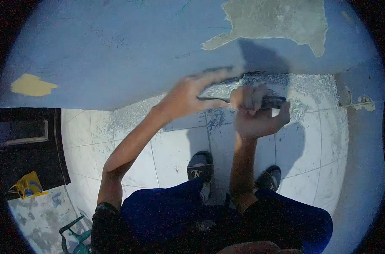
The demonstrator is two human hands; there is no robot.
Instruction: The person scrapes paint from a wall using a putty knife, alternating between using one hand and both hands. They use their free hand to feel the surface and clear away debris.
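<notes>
My left hand [186, 95] reaches up close to the blue wall [129, 55], fingers stretched and thumb apart, with nothing visible between them. Motion blurs its fingertips. To its right, my right hand [260, 112] is bent at the wrist, its fingers curled round a dark, short tool [273, 101]. The tool's exact kind is hard to make out, since the fingers cover part of it. A bare grey patch [281, 21] with ragged edges shows on the wall above the right hand, and the hand's shadow falls beneath it.
Curled paint flakes [304, 97] litter the tiled floor [171, 146] along the wall's foot. A dark door panel [27, 148], a yellow bag [28, 184] and a green plastic frame [79, 235] are at left. Another wall [368, 139] rises at right. My shoes [200, 165] stand below.
</notes>
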